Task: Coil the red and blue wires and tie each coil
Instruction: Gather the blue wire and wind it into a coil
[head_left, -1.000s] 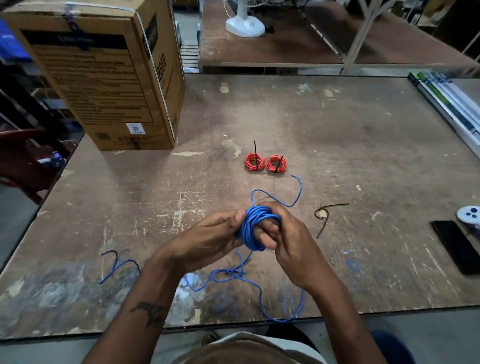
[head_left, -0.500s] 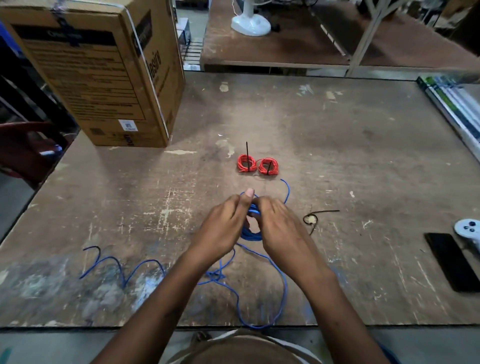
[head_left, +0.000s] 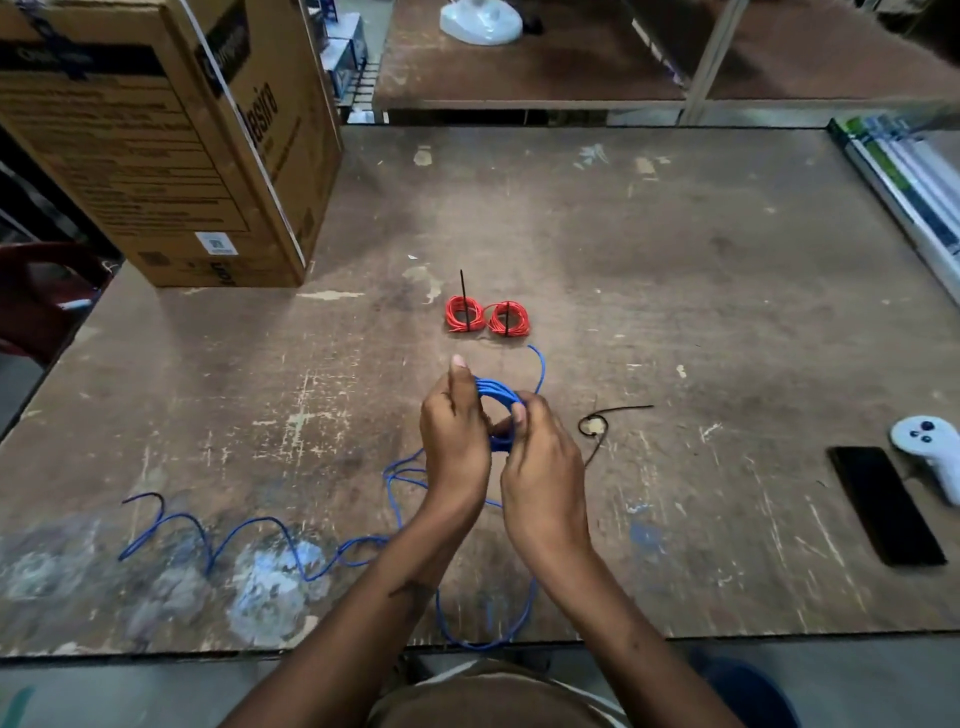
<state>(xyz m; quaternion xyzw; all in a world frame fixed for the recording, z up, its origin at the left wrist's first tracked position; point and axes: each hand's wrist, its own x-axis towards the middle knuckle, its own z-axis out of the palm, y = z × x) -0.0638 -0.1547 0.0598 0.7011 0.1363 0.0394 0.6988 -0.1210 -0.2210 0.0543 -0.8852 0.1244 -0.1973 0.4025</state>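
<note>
Both hands meet over the middle of the desk (head_left: 675, 249), close to its near half. The left hand (head_left: 457, 436) curls round the left side of a blue wire coil (head_left: 498, 395), its thumb pointing up and away, while the right hand (head_left: 540, 467) pinches the coil's right side with thumb and forefinger. The coil is held just above the desk between the two hands, its loops bunched together.

From the coil a short blue end (head_left: 540, 369) arcs up to the far right. The loose blue wire (head_left: 249, 530) trails from under the hands to the near left in wavy bends, and another loop of it hangs over the near edge of the desk.

Just beyond the hands lie two small red wire coils (head_left: 485, 318) side by side, touching, each bound with a black tie; the left one's tie sticks straight up. To the right of the hands a black cable tie (head_left: 597, 423), looped at one end, lies flat.

A large cardboard box (head_left: 166, 145) stands at the far left corner. At the right edge lie a black phone (head_left: 883, 504) and, just beside it, a white controller (head_left: 930, 447). Long boxed tubes (head_left: 904, 171) lie along the far right edge.
</note>
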